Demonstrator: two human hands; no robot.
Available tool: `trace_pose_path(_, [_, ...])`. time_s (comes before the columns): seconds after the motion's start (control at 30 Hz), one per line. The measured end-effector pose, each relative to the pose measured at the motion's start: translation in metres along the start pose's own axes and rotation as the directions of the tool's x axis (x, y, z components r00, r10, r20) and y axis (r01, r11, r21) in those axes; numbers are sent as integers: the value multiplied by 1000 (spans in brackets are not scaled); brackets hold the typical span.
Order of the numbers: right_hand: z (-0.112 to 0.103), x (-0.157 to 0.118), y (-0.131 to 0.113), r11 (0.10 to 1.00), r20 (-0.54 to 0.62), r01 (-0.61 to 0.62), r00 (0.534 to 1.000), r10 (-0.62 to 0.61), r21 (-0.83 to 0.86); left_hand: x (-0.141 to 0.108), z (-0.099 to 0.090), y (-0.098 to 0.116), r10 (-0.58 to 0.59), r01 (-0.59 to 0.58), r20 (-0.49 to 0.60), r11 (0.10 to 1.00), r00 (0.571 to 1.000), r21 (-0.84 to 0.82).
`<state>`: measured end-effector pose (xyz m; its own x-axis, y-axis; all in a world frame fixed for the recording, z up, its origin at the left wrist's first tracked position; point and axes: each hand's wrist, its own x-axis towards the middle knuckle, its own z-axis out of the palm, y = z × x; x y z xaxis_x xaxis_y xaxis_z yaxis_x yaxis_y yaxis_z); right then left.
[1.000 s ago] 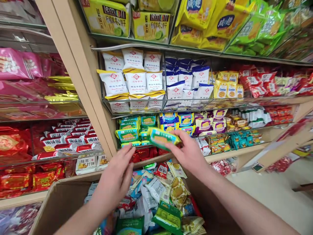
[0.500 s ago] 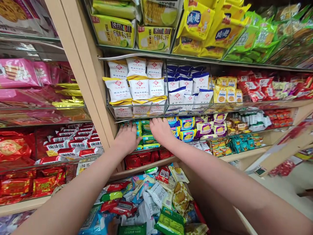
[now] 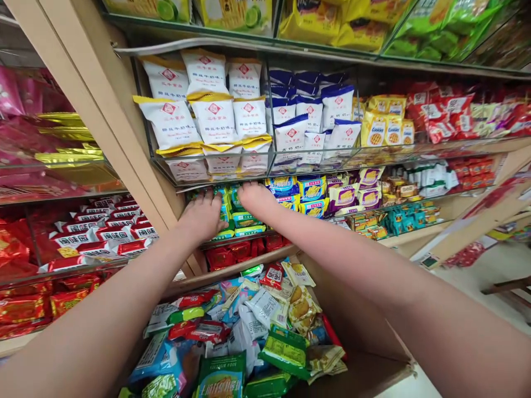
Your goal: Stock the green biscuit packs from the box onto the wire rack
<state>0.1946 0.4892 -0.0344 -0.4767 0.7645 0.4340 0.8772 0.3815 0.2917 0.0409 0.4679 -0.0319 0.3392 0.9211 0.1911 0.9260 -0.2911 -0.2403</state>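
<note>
Both hands reach into a low shelf compartment of green and yellow snack packets (image 3: 248,219). My left hand (image 3: 204,217) lies over the packets at the compartment's left side, its fingers apart and nothing seen in it. My right hand (image 3: 258,200) is at the back of the same packets, just right of my left hand; its fingertips are hidden, so what it touches cannot be made out. Blue and yellow packets (image 3: 312,189) sit to its right. Above the hands, white packets with yellow edges (image 3: 214,119) fill a clear bin.
Below my forearms stands a cardboard box (image 3: 365,354) full of mixed snack packets (image 3: 286,349). A wooden upright (image 3: 103,110) runs at the left, beside shelves of red and white packets (image 3: 99,235). The clear bin's bottom edge hangs close above both hands.
The view has moved closer and tilted down, so the shelves appear higher and shifted left. Both hands remain in the same compartment, my right hand slightly deeper among the packets.
</note>
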Motion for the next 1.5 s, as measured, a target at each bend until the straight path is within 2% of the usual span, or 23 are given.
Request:
trace_pose_path(0.1, [-14, -11, 0, 1000, 6, 7, 1000, -7, 12, 0, 0, 0, 16, -17, -7, 1000, 1000, -10])
trace_pose_path(0.23, [-36, -45, -2, 995, -58, 71, 996, -67, 66, -5, 2, -1, 63, -64, -66, 998, 996, -17])
trace_pose_path(0.37, [-49, -91, -1, 953, -70, 134, 990, -120, 270, -9, 6, -2, 122, -123, -77, 992, 990, -21])
trace_pose_path(0.47, [-49, -127, 0, 837, 3, 113, 991, -136, 535, -14, 4, -1, 135, -138, -88, 990, 987, -24])
trace_pose_path(0.53, [-44, -152, -1, 700, 156, 1, 975, -161, 714, -26, 0, 2, 210, -215, -127, 976, 969, -29])
trace_pose_path(0.6, [-36, -179, -5, 588, 365, -164, 899, -241, 792, -49, -4, 5, 349, -373, -230, 925, 908, -70])
trace_pose_path(0.67, [-25, -207, -12, 562, 545, -304, 770, -331, 770, -81, -4, 7, 472, -542, -344, 827, 812, -146])
trace_pose_path(0.7, [-19, -219, -17, 563, 608, -350, 700, -374, 749, -100, -2, 7, 511, -599, -363, 777, 779, -192])
trace_pose_path(0.77, [-7, -239, -26, 558, 674, -410, 598, -434, 722, -138, 9, 5, 576, -650, -308, 709, 758, -273])
trace_pose_path(0.8, [-2, -246, -29, 551, 687, -429, 576, -443, 716, -157, 16, 4, 588, -655, -290, 700, 755, -284])
trace_pose_path(0.87, [5, -252, -34, 544, 685, -434, 576, -446, 719, -189, 35, 3, 577, -625, -243, 706, 780, -333])
trace_pose_path(0.93, [7, -250, -36, 557, 687, -424, 575, -443, 714, -214, 55, 7, 529, -542, -160, 726, 833, -424])
trace_pose_path(1.0, [5, -244, -34, 580, 712, -430, 537, -452, 692, -230, 73, 16, 463, -381, 26, 760, 886, -526])
trace_pose_path(1.03, [3, -241, -33, 594, 729, -437, 513, -453, 676, -234, 80, 22, 446, -299, 140, 770, 884, -564])
trace_pose_path(1.1, [-1, -235, -32, 613, 749, -441, 482, -454, 656, -238, 89, 32, 418, -152, 344, 792, 840, -592])
trace_pose_path(1.17, [-6, -232, -32, 611, 741, -431, 489, -460, 664, -236, 89, 37, 356, -26, 459, 811, 814, -585])
trace_pose_path(1.2, [-10, -232, -33, 601, 729, -428, 513, -453, 675, -235, 86, 36, 316, 36, 486, 809, 814, -586])
trace_pose_path(1.23, [-13, -233, -35, 582, 709, -426, 553, -438, 692, -234, 81, 34, 280, 98, 505, 795, 816, -599])
trace_pose_path(1.3, [-23, -234, -40, 517, 640, -420, 667, -381, 746, -231, 69, 28, 250, 219, 535, 715, 807, -664])
trace_pose_path(1.37, [-34, -234, -48, 430, 566, -417, 762, -314, 801, -227, 56, 23, 250, 342, 545, 557, 800, -757])
trace_pose_path(1.43, [-42, -232, -58, 303, 540, -463, 798, -268, 833, -221, 44, 25, 224, 439, 512, 305, 829, -845])
trace_pose_path(1.5, [-46, -227, -70, 72, 531, -531, 811, -245, 845, -212, 33, 34, 130, 463, 458, -4, 879, -887])
